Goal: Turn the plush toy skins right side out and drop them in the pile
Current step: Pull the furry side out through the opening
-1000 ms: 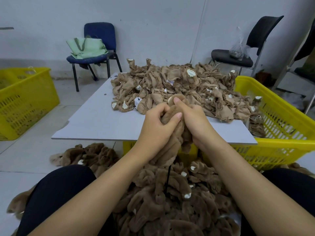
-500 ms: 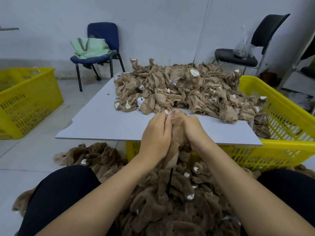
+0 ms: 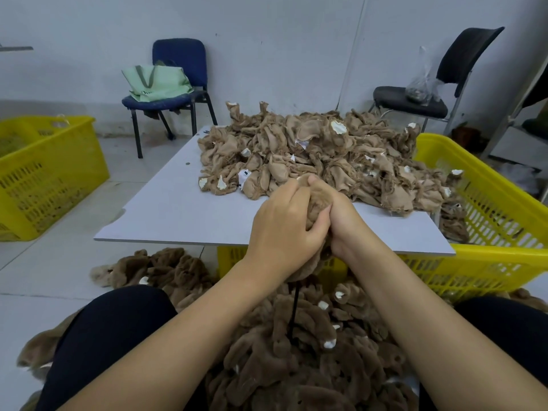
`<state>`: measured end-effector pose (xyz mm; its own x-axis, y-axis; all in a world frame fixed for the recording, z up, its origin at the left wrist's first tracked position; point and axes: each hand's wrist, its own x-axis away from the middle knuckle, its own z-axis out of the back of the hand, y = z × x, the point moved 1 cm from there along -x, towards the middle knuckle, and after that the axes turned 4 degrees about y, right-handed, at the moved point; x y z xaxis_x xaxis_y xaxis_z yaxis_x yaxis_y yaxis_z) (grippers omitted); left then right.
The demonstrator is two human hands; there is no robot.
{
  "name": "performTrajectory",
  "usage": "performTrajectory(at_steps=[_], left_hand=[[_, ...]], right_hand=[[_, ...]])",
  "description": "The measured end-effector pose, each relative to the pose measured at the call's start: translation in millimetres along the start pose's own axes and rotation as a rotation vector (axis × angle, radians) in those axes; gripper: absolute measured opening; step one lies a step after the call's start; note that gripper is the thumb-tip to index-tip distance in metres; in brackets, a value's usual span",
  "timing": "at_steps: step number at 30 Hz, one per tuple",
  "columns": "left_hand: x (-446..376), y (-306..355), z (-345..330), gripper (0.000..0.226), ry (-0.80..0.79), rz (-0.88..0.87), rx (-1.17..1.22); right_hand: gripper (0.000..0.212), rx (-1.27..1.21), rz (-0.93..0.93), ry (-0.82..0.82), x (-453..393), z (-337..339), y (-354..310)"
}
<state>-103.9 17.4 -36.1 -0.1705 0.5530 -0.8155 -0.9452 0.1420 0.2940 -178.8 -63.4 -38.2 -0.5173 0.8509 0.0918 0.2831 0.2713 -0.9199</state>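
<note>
- Skin point(image 3: 315, 207): clenched between left hand point(image 3: 284, 229) and right hand point(image 3: 344, 223), above bench point(image 3: 184, 215) edge.
- Fingers of both: curled tight round the plush.
- Soft, light, limp; likely best gripped at the opening.
- Pile point(image 3: 296, 351): below, between knees.
- Unturned heap point(image 3: 311, 155): on bench.

A toy workshop: heaped plush skins point(image 3: 320, 155), yellow crates point(image 3: 44, 179).

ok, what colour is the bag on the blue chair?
Pale green with darker green straps; the bag shows in the head view.
</note>
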Motion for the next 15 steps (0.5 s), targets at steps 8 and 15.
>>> performTrajectory(at_steps=[8, 15], left_hand=[[31, -23, -23, 0.023, -0.237, 0.345, 0.217], [13, -7, -6, 0.006, -0.015, 0.121, 0.191]], right_hand=[[0.027, 0.484, 0.05, 0.094, 3, 7, 40], [0.04, 0.158, 0.098, -0.05, 4, -2, 23]])
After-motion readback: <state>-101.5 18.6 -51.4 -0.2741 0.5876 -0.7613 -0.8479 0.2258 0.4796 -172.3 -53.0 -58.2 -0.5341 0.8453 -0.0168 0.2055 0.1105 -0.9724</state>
